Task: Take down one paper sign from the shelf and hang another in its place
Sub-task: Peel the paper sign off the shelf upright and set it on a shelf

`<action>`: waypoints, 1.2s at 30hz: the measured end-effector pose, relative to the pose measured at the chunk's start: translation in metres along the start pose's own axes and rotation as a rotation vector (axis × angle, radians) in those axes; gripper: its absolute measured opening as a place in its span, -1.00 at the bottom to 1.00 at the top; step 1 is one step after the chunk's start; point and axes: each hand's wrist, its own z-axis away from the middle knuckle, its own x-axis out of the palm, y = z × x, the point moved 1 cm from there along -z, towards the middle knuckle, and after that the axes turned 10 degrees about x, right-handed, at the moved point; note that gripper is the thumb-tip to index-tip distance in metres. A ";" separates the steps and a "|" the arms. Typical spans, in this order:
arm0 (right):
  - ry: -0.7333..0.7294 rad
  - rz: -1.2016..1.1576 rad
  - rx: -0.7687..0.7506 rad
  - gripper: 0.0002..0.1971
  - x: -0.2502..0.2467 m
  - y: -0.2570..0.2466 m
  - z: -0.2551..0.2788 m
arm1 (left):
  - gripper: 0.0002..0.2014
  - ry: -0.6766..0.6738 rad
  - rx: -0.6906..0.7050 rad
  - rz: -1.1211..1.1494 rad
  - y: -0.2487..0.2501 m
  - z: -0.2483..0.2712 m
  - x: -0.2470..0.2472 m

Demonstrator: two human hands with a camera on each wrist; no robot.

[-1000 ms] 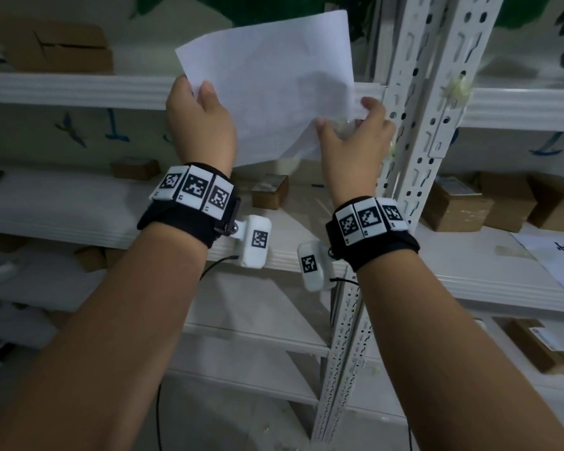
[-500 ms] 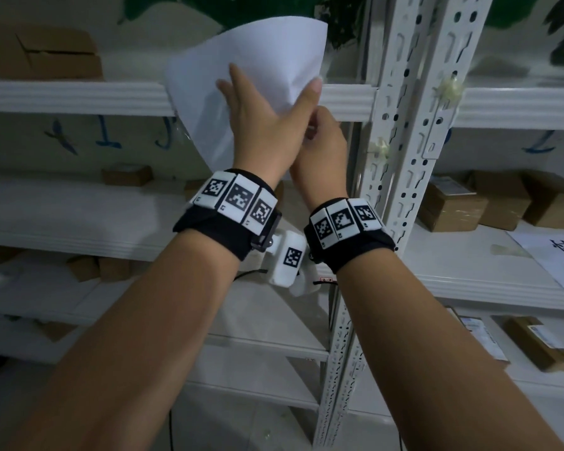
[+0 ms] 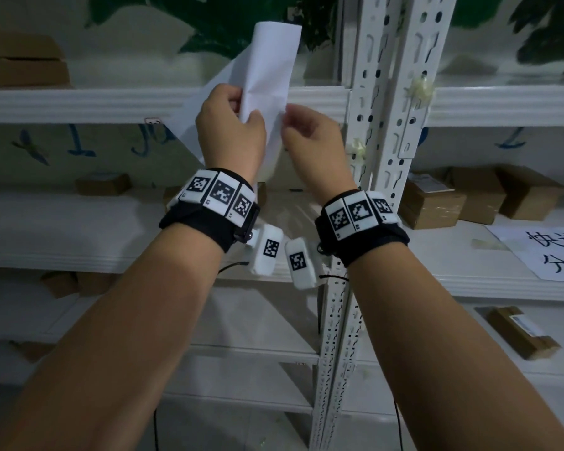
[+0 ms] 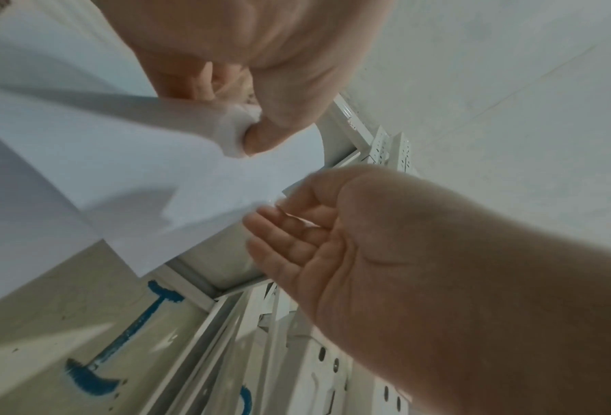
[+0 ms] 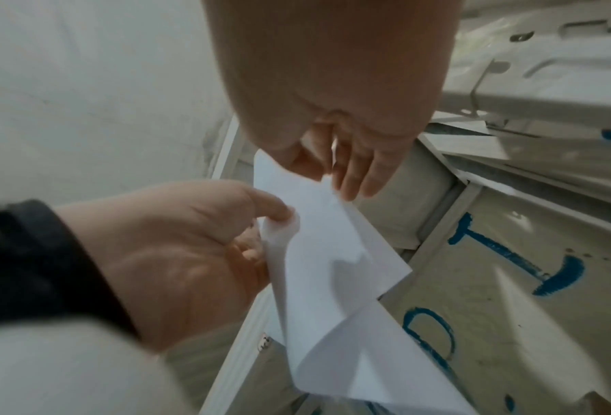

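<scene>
At the centre of the frame, the left hand (image 3: pixel 230 131) pinches a curled white paper sign (image 3: pixel 267 76) in front of the upper shelf (image 3: pixel 79 104), apparently freeing it. The right hand (image 3: pixel 313 138), fingers loosely curled, meets the sheet's lower edge. A lettered replacement sign (image 3: pixel 547 252) waits at the right edge.

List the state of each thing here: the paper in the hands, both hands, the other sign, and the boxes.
Paper sheet: off the shelf, curled and creased, held up.
Left hand: grip pinching the sheet.
Right hand: fingers loosely curled beside the sheet's edge; contact unclear.
Printed sign: lying flat on the right shelf.
Cardboard boxes: closed, resting on the shelf.
</scene>
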 end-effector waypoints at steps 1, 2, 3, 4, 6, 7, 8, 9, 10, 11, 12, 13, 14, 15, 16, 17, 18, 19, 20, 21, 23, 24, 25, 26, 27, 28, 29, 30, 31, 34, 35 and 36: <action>0.053 0.014 -0.001 -0.82 0.002 -0.001 -0.005 | -0.82 0.002 0.014 -0.009 -0.002 -0.001 -0.001; 0.089 0.033 -0.005 -0.83 0.004 -0.003 -0.008 | -0.84 0.003 0.025 -0.017 -0.004 -0.002 -0.001; 0.129 0.052 -0.013 -0.82 0.006 -0.005 -0.011 | -0.85 0.001 0.037 -0.024 -0.005 -0.003 -0.002; 0.154 0.064 -0.011 -0.81 0.009 -0.006 -0.014 | -0.87 -0.002 0.047 -0.033 -0.006 -0.003 -0.002; 0.179 0.059 0.036 -0.80 0.013 -0.008 -0.016 | -0.88 -0.003 0.066 -0.045 -0.008 -0.004 -0.004; 0.196 0.064 0.046 -0.80 0.013 -0.008 -0.017 | -0.88 -0.005 0.076 -0.045 -0.009 -0.005 -0.005; 0.213 0.074 0.040 -0.79 0.013 -0.007 -0.018 | -0.88 -0.008 0.085 -0.045 -0.010 -0.005 -0.006; 0.226 0.083 0.031 -0.78 0.013 -0.007 -0.018 | -0.88 -0.014 0.095 -0.047 -0.011 -0.005 -0.007; 0.235 0.090 0.019 -0.77 0.013 -0.006 -0.018 | -0.89 -0.018 0.103 -0.050 -0.012 -0.006 -0.008; 0.242 0.092 0.003 -0.76 0.014 -0.006 -0.017 | -0.89 -0.020 0.109 -0.054 -0.013 -0.006 -0.008; 0.245 0.090 -0.012 -0.76 0.014 -0.005 -0.017 | -0.89 -0.022 0.113 -0.061 -0.014 -0.006 -0.009; 0.248 0.086 -0.022 -0.77 0.014 -0.005 -0.017 | -0.89 -0.025 0.114 -0.067 -0.014 -0.006 -0.010; 0.251 0.079 -0.030 -0.79 0.014 -0.004 -0.018 | -0.89 -0.027 0.112 -0.071 -0.015 -0.006 -0.010; 0.249 0.073 -0.034 -0.82 0.014 -0.005 -0.018 | -0.88 -0.026 0.109 -0.073 -0.015 -0.005 -0.011; 0.245 0.070 -0.037 -0.84 0.014 -0.005 -0.017 | -0.88 -0.024 0.106 -0.072 -0.015 -0.005 -0.011; 0.237 0.066 -0.037 -0.85 0.014 -0.006 -0.017 | -0.87 -0.021 0.102 -0.069 -0.015 -0.004 -0.012; 0.226 0.064 -0.031 -0.84 0.015 -0.006 -0.018 | -0.85 -0.017 0.095 -0.066 -0.015 -0.003 -0.013; 0.212 0.062 -0.022 -0.81 0.015 -0.006 -0.018 | -0.84 -0.013 0.087 -0.063 -0.015 -0.002 -0.014; 0.199 0.064 -0.013 -0.79 0.016 -0.006 -0.017 | -0.84 -0.009 0.080 -0.062 -0.016 -0.001 -0.015; 0.187 0.073 -0.009 -0.78 0.018 -0.007 -0.016 | -0.83 -0.005 0.073 -0.062 -0.017 0.000 -0.017; 0.169 0.094 -0.015 -0.78 0.021 -0.008 -0.013 | -0.82 0.005 0.057 -0.069 -0.020 0.001 -0.023; 0.150 0.094 -0.015 -0.79 0.023 -0.009 -0.010 | -0.82 0.008 0.050 -0.069 -0.021 0.002 -0.027; 0.120 0.088 -0.007 -0.81 0.024 -0.009 -0.007 | -0.81 0.010 0.040 -0.064 -0.022 0.003 -0.031; 0.092 0.075 0.006 -0.82 0.026 -0.009 -0.004 | -0.82 0.012 0.030 -0.055 -0.023 0.004 -0.034; 0.072 0.060 0.014 -0.84 0.028 -0.008 -0.001 | -0.83 0.013 0.021 -0.048 -0.023 0.006 -0.037; 0.067 0.047 0.016 -0.85 0.030 -0.007 0.002 | -0.83 0.019 0.014 -0.043 -0.022 0.008 -0.040; 0.073 0.035 0.006 -0.86 0.031 -0.006 0.007 | -0.83 0.029 0.010 -0.035 -0.020 0.011 -0.042; 0.085 0.026 -0.012 -0.86 0.032 -0.004 0.010 | -0.82 0.040 0.010 -0.020 -0.019 0.014 -0.043; 0.092 0.028 -0.031 -0.86 0.033 -0.003 0.014 | -0.81 0.049 0.009 -0.003 -0.017 0.017 -0.045; 0.072 0.041 -0.051 -0.86 0.031 -0.002 0.023 | -0.79 0.063 -0.002 0.011 -0.016 0.025 -0.052; 0.062 0.035 -0.040 -0.85 0.029 -0.002 0.026 | -0.79 0.071 -0.010 0.006 -0.015 0.028 -0.055; 0.055 0.031 -0.024 -0.85 0.026 -0.002 0.028 | -0.79 0.080 -0.020 0.000 -0.015 0.030 -0.058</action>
